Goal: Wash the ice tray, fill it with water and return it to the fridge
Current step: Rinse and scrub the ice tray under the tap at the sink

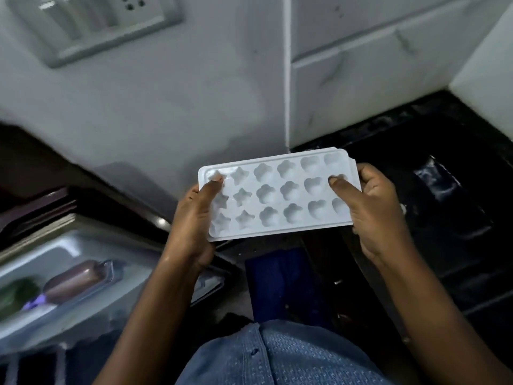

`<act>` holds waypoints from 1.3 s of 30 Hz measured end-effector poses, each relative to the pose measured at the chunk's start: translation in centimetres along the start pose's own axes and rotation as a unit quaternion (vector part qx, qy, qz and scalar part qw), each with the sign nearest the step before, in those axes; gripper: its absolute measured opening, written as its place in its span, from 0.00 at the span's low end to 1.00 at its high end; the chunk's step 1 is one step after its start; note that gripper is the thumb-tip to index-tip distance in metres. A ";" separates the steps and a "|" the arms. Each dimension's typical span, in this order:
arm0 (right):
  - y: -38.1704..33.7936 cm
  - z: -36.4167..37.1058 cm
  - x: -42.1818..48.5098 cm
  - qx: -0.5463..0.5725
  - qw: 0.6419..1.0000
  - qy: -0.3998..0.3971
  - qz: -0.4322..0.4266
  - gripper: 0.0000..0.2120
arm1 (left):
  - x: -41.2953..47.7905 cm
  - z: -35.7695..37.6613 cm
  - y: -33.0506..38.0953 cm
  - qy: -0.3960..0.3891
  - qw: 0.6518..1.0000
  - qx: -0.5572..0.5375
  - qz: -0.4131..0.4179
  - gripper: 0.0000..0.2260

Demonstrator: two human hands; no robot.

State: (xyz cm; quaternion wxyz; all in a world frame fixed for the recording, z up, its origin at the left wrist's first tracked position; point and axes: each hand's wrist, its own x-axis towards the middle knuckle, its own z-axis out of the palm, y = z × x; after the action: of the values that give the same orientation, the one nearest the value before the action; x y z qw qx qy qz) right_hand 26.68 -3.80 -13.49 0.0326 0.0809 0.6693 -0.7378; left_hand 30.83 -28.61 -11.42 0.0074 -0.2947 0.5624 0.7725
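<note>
Holding ice tray (277, 197) midair, left hand (194, 220) and right hand (380, 215) grip short edges.

A switch plate (91, 26) on the wall (180, 107), black counter (444, 218) at right.

Fridge shelf (63, 245) lies left of the ice tray (277, 195), counter (444, 204) right.

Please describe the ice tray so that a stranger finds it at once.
In the middle, in front of the white wall, the left hand and the right hand hold a flat white ice tray by its short ends. Only it has star, flower and heart hollows.
</note>
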 end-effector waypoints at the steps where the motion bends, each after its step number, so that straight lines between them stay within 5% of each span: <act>1: -0.1 -1.0 0.1 -0.002 1.000 0.020 -0.003 0.03 | 0.7 1.3 0.0 -0.017 1.000 0.008 -0.009 0.19; 12: -0.8 -7.5 -0.5 0.002 0.973 0.226 -0.038 0.05 | 7.3 12.8 1.0 -0.216 0.970 0.107 -0.027 0.15; 24: 0.4 -9.9 -1.8 0.018 0.904 0.426 -0.023 0.04 | 10.7 23.1 0.5 -0.379 0.900 0.203 -0.076 0.06; 35: 1.3 -15.9 -2.8 0.031 0.881 0.471 -0.010 0.06 | 9.7 29.9 -2.8 -0.451 0.855 0.224 -0.126 0.07; 39: 2.5 -18.6 -2.2 0.029 0.876 0.482 -0.001 0.05 | 9.7 32.0 -4.8 -0.470 0.842 0.220 -0.148 0.16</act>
State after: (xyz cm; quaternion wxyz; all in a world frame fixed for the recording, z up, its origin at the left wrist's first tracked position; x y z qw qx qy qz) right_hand 30.61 14.26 -17.24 -0.2967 0.4265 0.5810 -0.6265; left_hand 10.13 -1.98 -13.92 0.4500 0.0336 0.5958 0.6643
